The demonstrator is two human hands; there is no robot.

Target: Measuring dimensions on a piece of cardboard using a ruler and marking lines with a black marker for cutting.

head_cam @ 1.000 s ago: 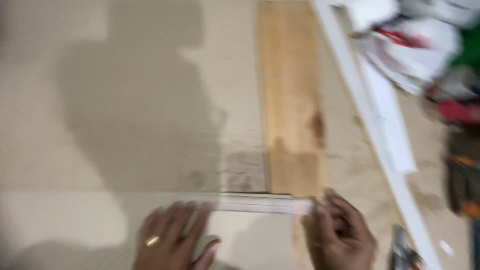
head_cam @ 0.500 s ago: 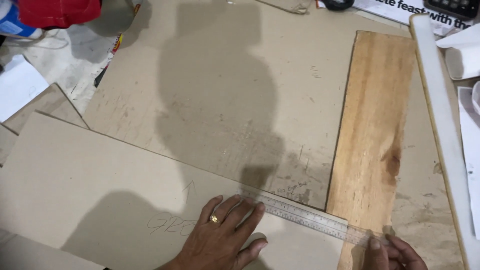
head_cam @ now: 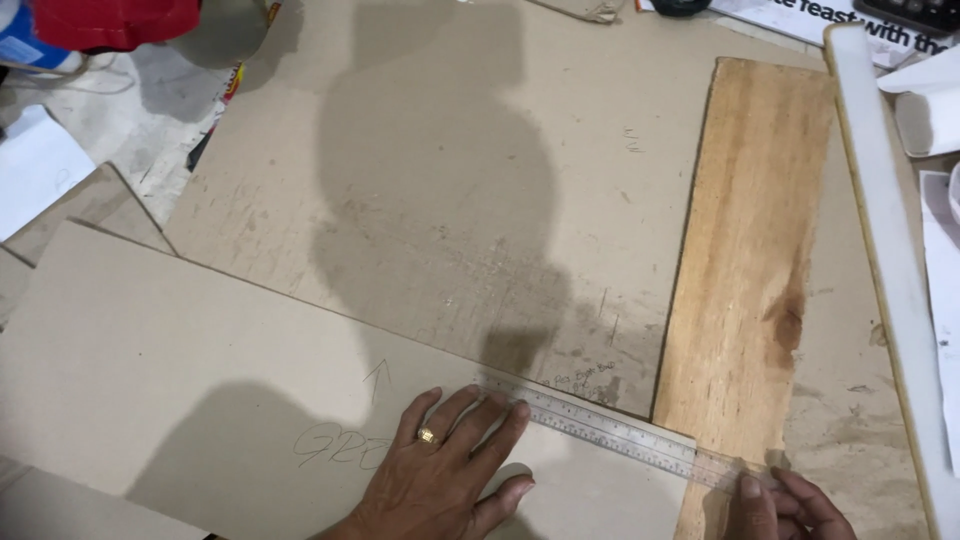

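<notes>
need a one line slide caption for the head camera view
Left hand presses a metal ruler flat along the edge of a cardboard sheet, right hand at its far end over a wooden plank.

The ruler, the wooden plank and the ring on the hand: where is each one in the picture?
ruler (head_cam: 610,430): head view, middle of its metal blade.
wooden plank (head_cam: 755,230): head view, bare upper face.
ring (head_cam: 429,436): head view, gold band on a left hand (head_cam: 440,475) finger.
</notes>
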